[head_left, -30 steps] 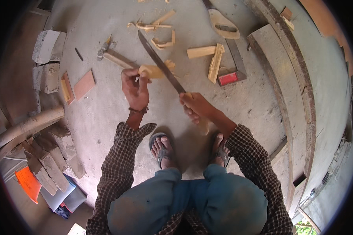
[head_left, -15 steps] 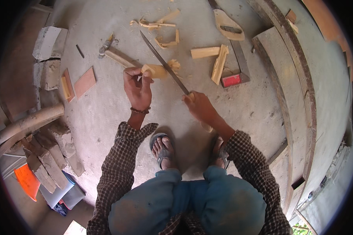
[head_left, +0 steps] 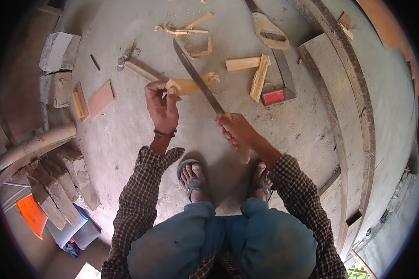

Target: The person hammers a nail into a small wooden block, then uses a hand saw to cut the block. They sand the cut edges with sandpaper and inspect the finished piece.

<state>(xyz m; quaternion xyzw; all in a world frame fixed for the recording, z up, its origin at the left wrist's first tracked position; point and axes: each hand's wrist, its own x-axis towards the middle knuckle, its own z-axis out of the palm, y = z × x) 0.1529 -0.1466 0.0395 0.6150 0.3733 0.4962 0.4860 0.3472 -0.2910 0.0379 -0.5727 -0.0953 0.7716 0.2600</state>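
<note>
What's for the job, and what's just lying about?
In use:
long, dark-bladed knife with pale handle, in the right hand
pale yellow wooden block, in the left hand

Seemingly lying about:
wooden-handled hammer
pale-handled saw
red-and-grey metal square

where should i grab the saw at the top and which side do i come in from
By the pale looped handle, probably, coming from your side: the loop sits at the near end, while the dark blade points away, running out past the picture's top edge.
</note>
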